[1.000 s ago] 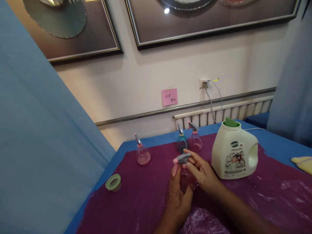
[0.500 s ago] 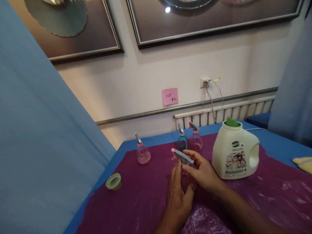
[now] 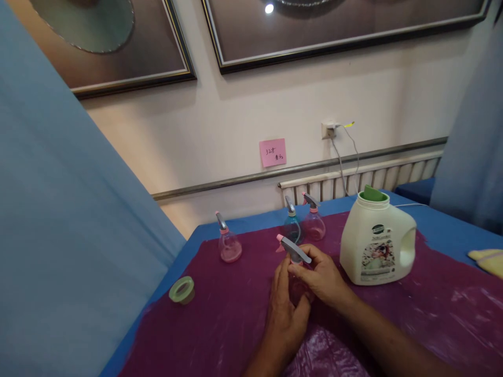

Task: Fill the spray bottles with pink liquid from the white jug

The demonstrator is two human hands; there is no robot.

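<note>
Head view, spray bottle (image 3: 296, 291) roughly upright, nozzle (image 3: 279, 237) leftward, left hand (image 3: 285, 313), right hand (image 3: 324, 276), grip snug round it

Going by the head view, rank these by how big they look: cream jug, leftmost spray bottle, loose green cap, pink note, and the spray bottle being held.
1. Cream jug
2. Leftmost spray bottle
3. Loose green cap and pink note: too alike to rank

Held spray bottle: partly covered, so left unranked.
</note>
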